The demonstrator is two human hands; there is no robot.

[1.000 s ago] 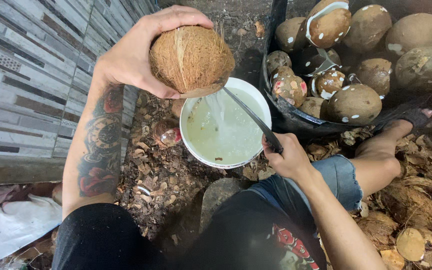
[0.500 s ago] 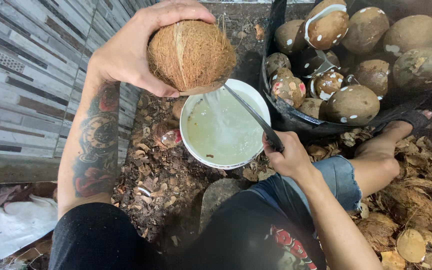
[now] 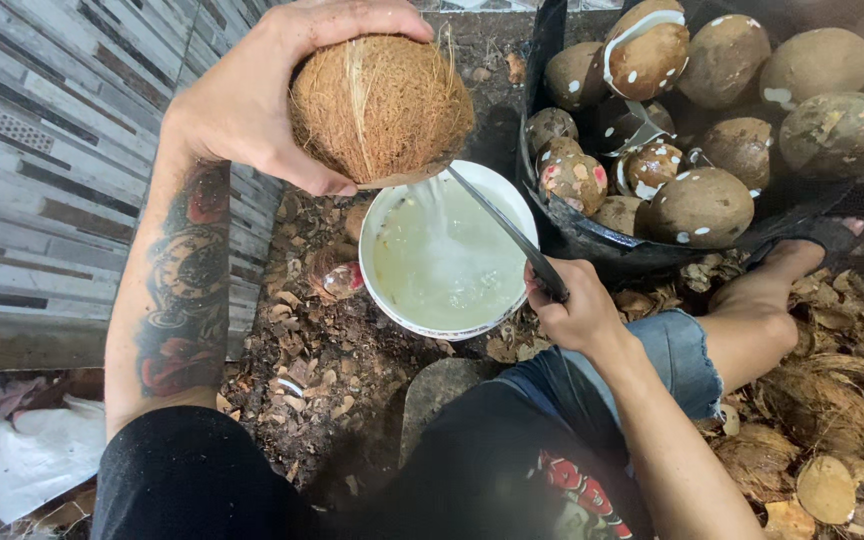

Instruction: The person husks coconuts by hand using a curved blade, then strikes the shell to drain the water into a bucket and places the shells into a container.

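My left hand (image 3: 262, 100) grips a brown, hairy coconut (image 3: 382, 105) and holds it tilted above a white bowl (image 3: 377, 290). A stream of cloudy liquid pours from the coconut's underside into the bowl, which is partly full. My right hand (image 3: 572, 310) is closed around the dark handle of a long knife (image 3: 497, 225). The blade slants up over the bowl, and its tip meets the coconut's lower edge.
A black tub (image 3: 592, 245) at the upper right holds several peeled, white-speckled coconuts (image 3: 702, 205). Husk scraps (image 3: 312, 370) litter the ground, with fibrous husk pieces (image 3: 832, 410) at the right. A tiled wall (image 3: 42, 170) runs along the left. My bare foot (image 3: 797, 260) rests beside the tub.
The coconut has stayed above the bowl with liquid still pouring, and the bowl's level has risen slightly. Both hands have barely shifted.
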